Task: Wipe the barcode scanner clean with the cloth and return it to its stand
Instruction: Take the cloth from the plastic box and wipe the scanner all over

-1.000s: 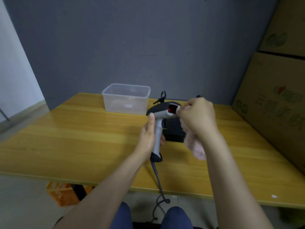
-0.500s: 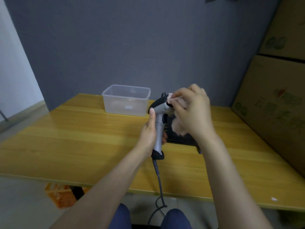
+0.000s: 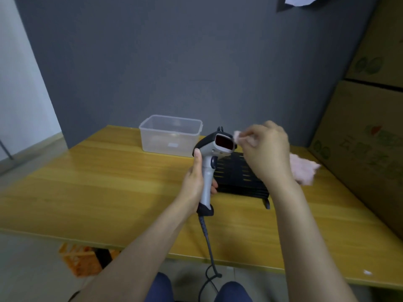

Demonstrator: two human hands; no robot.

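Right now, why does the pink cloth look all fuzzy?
Head view: the cloth and the right hand are smeared by motion blur, while the scanner in the left hand looks sharper; its red window shows no glare; the wide lens bends the table edge and the boxes.

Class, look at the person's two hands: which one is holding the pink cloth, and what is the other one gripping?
The right hand pinches the pink cloth beside the scanner's window. The left hand instead wraps the barcode scanner by its grey handle.
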